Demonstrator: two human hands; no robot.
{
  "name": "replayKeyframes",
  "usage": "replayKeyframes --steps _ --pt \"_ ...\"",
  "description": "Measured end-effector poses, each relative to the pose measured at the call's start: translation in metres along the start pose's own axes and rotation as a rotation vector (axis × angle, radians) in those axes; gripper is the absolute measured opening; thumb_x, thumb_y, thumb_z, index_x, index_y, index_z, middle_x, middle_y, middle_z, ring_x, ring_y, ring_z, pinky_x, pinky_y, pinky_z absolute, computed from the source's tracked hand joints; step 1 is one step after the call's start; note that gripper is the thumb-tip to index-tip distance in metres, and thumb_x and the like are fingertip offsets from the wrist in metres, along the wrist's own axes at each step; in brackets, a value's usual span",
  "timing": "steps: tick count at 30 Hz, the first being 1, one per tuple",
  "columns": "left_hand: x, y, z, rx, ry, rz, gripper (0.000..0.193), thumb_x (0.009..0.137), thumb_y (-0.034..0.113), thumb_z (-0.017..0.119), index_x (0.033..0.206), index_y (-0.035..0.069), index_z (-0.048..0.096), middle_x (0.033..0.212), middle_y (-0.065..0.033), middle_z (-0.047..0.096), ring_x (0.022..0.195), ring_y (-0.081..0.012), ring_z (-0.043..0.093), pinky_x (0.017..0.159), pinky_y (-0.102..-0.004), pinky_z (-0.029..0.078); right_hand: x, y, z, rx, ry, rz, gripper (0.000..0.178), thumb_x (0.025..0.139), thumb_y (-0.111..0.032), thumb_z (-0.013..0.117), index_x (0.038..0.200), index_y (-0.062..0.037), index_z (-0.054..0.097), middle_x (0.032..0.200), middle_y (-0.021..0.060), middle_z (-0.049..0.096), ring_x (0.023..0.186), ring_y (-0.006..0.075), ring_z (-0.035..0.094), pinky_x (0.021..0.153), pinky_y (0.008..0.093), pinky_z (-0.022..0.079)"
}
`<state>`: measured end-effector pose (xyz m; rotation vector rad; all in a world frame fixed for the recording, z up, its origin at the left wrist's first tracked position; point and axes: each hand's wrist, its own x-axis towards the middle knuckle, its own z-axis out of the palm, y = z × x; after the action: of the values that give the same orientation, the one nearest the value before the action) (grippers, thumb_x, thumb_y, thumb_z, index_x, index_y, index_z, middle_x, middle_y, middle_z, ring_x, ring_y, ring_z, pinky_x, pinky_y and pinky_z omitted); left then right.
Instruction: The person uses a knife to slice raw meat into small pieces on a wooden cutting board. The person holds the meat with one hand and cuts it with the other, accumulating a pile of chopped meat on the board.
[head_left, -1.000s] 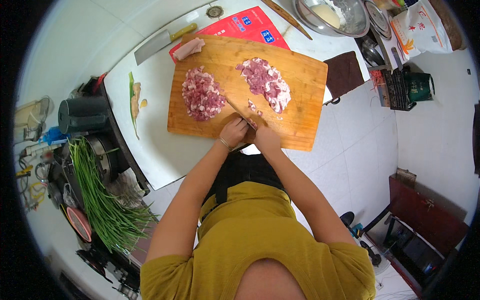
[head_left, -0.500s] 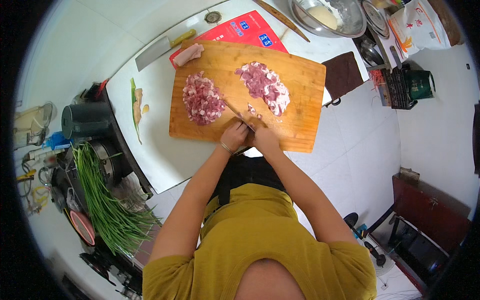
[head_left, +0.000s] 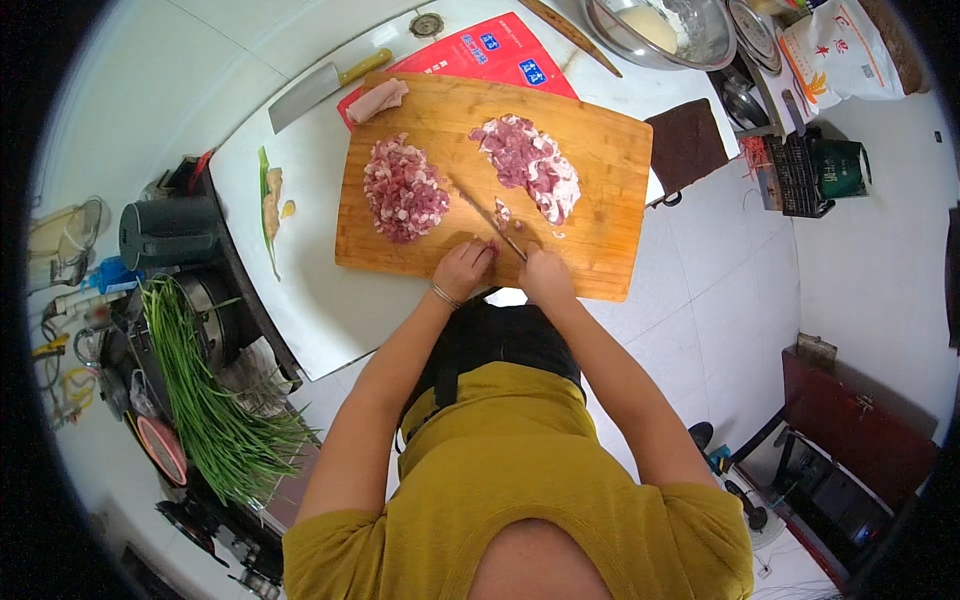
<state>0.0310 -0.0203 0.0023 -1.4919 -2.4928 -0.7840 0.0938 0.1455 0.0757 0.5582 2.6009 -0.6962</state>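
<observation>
On the wooden cutting board (head_left: pixel 600 215), my right hand (head_left: pixel 547 277) is closed round the handle of a knife (head_left: pixel 488 218), its thin blade slanting away to the left. Beside it, at the board's near edge, my left hand (head_left: pixel 463 270) has its fingers bent and pressed on a small piece of meat (head_left: pixel 491 250), mostly covered. A heap of diced meat (head_left: pixel 405 190) lies on the board's left, and sliced meat (head_left: pixel 525 165) on the right. A few small bits of meat (head_left: pixel 502 212) sit just right of the blade. One pale pink piece (head_left: pixel 380 100) rests at the far left corner.
A cleaver (head_left: pixel 305 98), a red package (head_left: pixel 500 60) and a tapered wooden stick (head_left: pixel 572 38) lie beyond the board. Ginger and a green stalk (head_left: pixel 270 205) are on the left. A metal bowl (head_left: pixel 690 45) holds dough. Long green stalks (head_left: pixel 215 400) stand lower left.
My right hand has shifted slightly right with the knife, opening a gap from my left hand. My left hand remains almost in place, with the piece of meat now showing at its fingertips.
</observation>
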Motion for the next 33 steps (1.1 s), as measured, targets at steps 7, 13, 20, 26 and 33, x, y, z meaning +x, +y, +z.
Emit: replayKeyframes --steps 7,13,20,26,33 --pt "0.005 -0.005 -0.001 -0.022 -0.115 0.026 0.033 0.076 0.01 0.05 0.107 0.002 0.059 0.104 -0.0102 0.058 0.095 -0.0253 0.057 0.078 -0.0318 0.049 -0.02 -0.001 0.016 -0.04 -0.025 0.037 0.012 0.074 -0.006 0.053 0.082 0.0016 0.054 0.074 0.0252 0.061 0.072 0.0405 0.062 0.065 0.0478 0.05" --pt "0.013 -0.005 -0.002 0.076 -0.032 0.064 0.023 0.073 0.012 0.051 0.091 0.002 0.062 0.094 -0.0077 0.057 0.086 -0.0215 0.054 0.077 -0.0296 0.047 -0.008 0.0 0.029 -0.029 -0.017 0.034 0.012 0.073 -0.005 0.052 0.083 0.0015 0.056 0.077 0.0254 0.061 0.075 0.0402 0.061 0.068 0.0481 0.049" --pt "0.008 -0.005 0.005 -0.007 -0.166 -0.007 0.023 0.074 0.011 0.051 0.091 0.001 0.061 0.101 -0.009 0.056 0.087 -0.0236 0.055 0.076 -0.0312 0.048 -0.02 0.014 0.032 -0.049 -0.084 0.057 0.015 0.073 -0.007 0.056 0.085 0.002 0.057 0.08 0.0247 0.062 0.078 0.0388 0.063 0.068 0.0465 0.051" --pt "0.008 -0.002 -0.002 0.015 -0.092 0.053 0.018 0.074 0.013 0.05 0.086 0.004 0.061 0.088 -0.0073 0.054 0.084 -0.023 0.052 0.077 -0.0312 0.046 0.008 -0.023 0.012 -0.008 -0.124 0.028 0.016 0.073 -0.007 0.055 0.085 0.0033 0.059 0.084 0.024 0.063 0.082 0.0391 0.062 0.072 0.0465 0.05" --pt "0.028 -0.016 -0.017 0.217 -0.031 -0.12 0.011 0.074 0.013 0.051 0.082 0.008 0.056 0.082 -0.0067 0.05 0.083 -0.0232 0.05 0.076 -0.0349 0.043 -0.026 0.035 0.013 0.07 -0.083 0.114 0.018 0.078 -0.015 0.056 0.087 0.001 0.058 0.08 0.0254 0.061 0.078 0.0424 0.06 0.069 0.0479 0.049"
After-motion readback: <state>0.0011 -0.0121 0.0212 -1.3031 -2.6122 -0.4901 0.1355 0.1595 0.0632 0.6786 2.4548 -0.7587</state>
